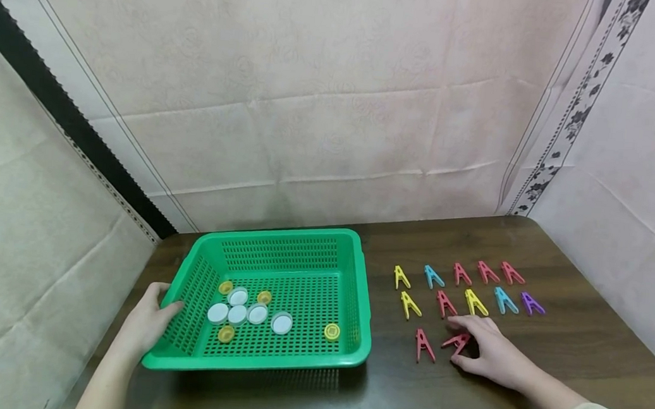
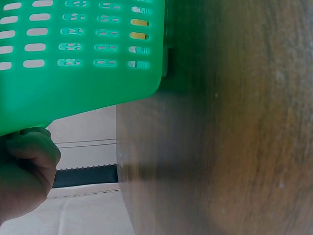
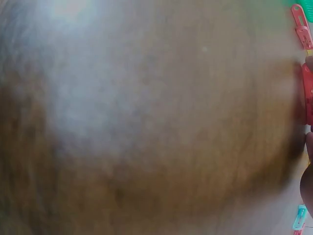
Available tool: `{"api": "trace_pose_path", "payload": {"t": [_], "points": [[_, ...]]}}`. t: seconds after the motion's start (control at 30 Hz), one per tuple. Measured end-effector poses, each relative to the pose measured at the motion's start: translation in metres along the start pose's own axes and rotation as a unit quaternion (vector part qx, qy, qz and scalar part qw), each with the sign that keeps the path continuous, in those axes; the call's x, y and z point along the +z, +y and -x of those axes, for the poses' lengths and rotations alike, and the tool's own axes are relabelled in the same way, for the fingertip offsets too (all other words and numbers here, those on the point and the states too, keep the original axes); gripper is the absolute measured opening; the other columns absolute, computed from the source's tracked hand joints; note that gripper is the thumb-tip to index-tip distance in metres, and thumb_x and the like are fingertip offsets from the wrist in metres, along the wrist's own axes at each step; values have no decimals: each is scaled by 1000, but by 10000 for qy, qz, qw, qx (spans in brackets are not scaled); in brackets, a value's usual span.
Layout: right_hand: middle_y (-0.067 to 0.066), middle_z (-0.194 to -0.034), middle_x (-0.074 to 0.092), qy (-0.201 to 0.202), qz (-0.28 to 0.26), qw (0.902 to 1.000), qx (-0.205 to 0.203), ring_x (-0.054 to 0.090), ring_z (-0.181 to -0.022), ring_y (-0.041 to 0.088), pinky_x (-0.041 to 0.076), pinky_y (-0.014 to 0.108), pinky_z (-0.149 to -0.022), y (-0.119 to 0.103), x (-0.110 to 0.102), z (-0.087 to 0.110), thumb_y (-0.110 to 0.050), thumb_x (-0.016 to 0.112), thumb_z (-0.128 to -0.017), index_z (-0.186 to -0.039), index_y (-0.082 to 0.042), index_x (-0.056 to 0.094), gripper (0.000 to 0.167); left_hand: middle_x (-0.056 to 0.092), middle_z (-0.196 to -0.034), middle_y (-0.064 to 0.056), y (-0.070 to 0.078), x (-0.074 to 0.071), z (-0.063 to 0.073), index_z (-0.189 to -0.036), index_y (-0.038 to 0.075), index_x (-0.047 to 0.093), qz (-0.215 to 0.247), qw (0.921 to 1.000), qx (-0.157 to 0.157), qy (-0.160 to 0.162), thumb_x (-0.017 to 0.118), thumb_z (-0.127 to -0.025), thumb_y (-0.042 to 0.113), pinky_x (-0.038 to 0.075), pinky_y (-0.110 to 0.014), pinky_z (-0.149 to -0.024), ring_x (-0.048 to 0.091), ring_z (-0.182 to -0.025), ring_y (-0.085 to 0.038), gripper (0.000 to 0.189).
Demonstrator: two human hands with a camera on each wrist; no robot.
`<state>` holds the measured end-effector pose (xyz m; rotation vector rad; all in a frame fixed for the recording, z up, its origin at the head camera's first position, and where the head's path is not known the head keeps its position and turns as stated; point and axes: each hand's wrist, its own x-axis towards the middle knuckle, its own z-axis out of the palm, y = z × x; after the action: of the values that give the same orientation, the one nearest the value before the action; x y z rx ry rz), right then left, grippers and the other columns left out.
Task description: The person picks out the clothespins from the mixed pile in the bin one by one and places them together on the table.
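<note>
At its left rim, the green plastic basket [image 1: 359, 283] is gripped by my left hand [image 1: 151, 320]. The left wrist view shows this hand [image 2: 30, 169] curled at the basket's edge, under its slotted wall [image 2: 88, 83]. My right hand [image 1: 491, 352] pinches a red clothespin [image 1: 456, 342] between thumb and fingers, low over the table. In the right wrist view that clothespin [image 3: 308, 93] shows only at the right border, partly cut off. Just left of it lies another red clothespin [image 1: 423, 345], untouched.
Inside the basket lie several white round caps [image 1: 218, 313] and several yellow ones [image 1: 332, 331]. Beyond the right hand, yellow [image 1: 410, 305], blue [image 1: 506, 300], red [image 1: 488, 272] and purple clothespins [image 1: 533, 304] lie in rough rows on the dark wooden table [image 1: 394, 393]. Cloth-covered walls [image 1: 334, 103] border the table.
</note>
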<state>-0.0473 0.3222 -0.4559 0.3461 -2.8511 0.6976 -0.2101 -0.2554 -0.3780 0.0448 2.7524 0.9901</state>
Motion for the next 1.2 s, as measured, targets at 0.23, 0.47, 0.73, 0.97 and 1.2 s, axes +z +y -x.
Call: {"api": "trace_pose_path", "payload": {"t": [0.23, 0.47, 0.73, 0.97, 1.2], "points": [[-8, -114, 59, -107, -41, 9996, -277, 50, -108, 16, 43, 34, -87, 2, -6, -2, -13, 80, -70, -126, -7, 53, 62, 47, -120, -25, 2, 0, 1, -138, -1, 25, 6, 10000, 4, 3, 45, -96, 38, 44, -33, -60, 55, -86, -27, 60], [2, -126, 50, -747, -162, 9966, -305, 48, -115, 21, 45, 34, -89, 3, -12, -4, -7, 74, -71, -131, -6, 47, 66, 48, -120, -25, 1, 1, 0, -138, 0, 25, -3, 10000, 9, 15, 45, -96, 38, 44, -33, -60, 55, -84, -27, 60], [8, -128, 47, -1040, 3, 9943, -255, 47, -116, 25, 45, 41, -89, 5, -15, -6, -11, 74, -72, -128, -4, 51, 61, 47, -120, -25, 3, 0, 0, -138, 0, 25, 34, 10000, 2, 26, 45, -96, 39, 44, -33, -60, 56, -84, -27, 61], [5, -128, 50, -1075, 93, 9927, -532, 45, -118, 26, 42, 44, -90, 7, -19, -10, -9, 73, -73, -128, -6, 52, 60, 48, -120, -25, 2, 0, 1, -139, 0, 25, -8, 10000, -21, 15, 45, -96, 40, 44, -34, -60, 56, -84, -26, 62], [4, -129, 50, -1046, 123, 9916, -756, 46, -117, 25, 43, 40, -90, 10, -18, -9, -8, 73, -72, -129, -8, 51, 62, 49, -118, -24, 1, 0, 1, -137, 0, 26, -75, 9999, 84, 45, 45, -96, 39, 44, -33, -60, 55, -83, -25, 60]]}}
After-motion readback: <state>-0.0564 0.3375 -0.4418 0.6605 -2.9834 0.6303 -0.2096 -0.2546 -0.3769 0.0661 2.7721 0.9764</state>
